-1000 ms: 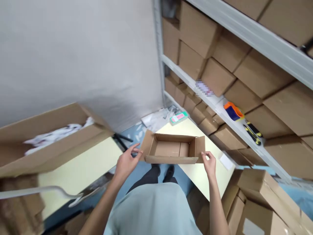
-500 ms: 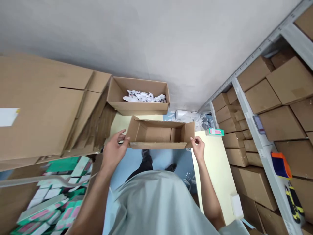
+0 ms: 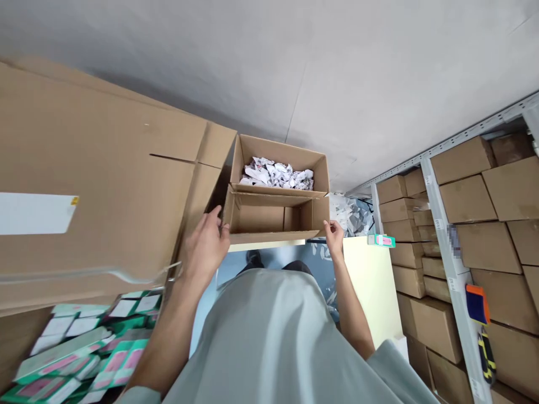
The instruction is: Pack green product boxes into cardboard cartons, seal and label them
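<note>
An open-topped cardboard box (image 3: pixel 273 236) is held level in front of me, with nothing seen inside. My left hand (image 3: pixel 206 247) is closed on its left end, thumb near the front corner. At the right end, my right hand (image 3: pixel 336 238) pinches the box's edge between thumb and fingers. Right behind it stands another open cardboard box (image 3: pixel 286 147) with crumpled white paper (image 3: pixel 275 175) inside. The two boxes' near sides appear to touch, or nearly so.
Large flattened cardboard sheets (image 3: pixel 105 174) lean at left, above a pile of green-and-pink small boxes (image 3: pixel 120 359). A pale yellow table (image 3: pixel 370 286) at right bears a single green box (image 3: pixel 381 240). Beyond are a metal shelf rack (image 3: pixel 435 191) with cartons and plastic scraps (image 3: pixel 351 216).
The held box has moved forward, up against the box with paper. Both hands stay on its ends. My view has turned, shifting the surroundings.
</note>
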Available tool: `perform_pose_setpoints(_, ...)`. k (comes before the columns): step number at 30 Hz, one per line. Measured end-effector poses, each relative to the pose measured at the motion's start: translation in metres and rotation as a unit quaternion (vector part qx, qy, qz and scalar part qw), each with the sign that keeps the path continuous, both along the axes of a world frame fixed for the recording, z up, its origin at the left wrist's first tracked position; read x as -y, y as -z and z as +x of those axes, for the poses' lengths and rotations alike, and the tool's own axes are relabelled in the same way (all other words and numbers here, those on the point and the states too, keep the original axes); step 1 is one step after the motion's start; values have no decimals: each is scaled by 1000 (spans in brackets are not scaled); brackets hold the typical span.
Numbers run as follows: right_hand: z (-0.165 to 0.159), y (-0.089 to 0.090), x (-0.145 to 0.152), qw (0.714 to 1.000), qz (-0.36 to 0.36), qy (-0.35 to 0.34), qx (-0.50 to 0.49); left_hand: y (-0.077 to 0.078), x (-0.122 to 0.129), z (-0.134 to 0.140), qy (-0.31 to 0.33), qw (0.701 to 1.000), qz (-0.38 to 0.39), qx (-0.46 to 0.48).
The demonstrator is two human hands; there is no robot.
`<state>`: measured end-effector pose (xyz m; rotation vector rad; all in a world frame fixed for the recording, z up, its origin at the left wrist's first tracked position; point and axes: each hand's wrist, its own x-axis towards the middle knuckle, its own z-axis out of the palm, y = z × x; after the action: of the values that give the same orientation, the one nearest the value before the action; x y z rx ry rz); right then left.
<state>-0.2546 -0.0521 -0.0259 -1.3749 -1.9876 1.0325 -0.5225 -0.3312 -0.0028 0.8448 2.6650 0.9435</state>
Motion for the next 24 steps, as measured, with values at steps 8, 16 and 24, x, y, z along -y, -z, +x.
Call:
perform_pose_setpoints(8, 7, -9, -11, 999, -14, -34, 21, -11, -52, -46, 100, 992, 62, -52)
perform_pose_setpoints(16, -41, -66, -65, 993, 76, -86, 9, 16, -98, -81, 124, 990, 56, -27)
perform_pose_setpoints(24, -189, -89, -112, 943, 106, -308, 61, 11, -94, -77, 106, 992, 59, -20)
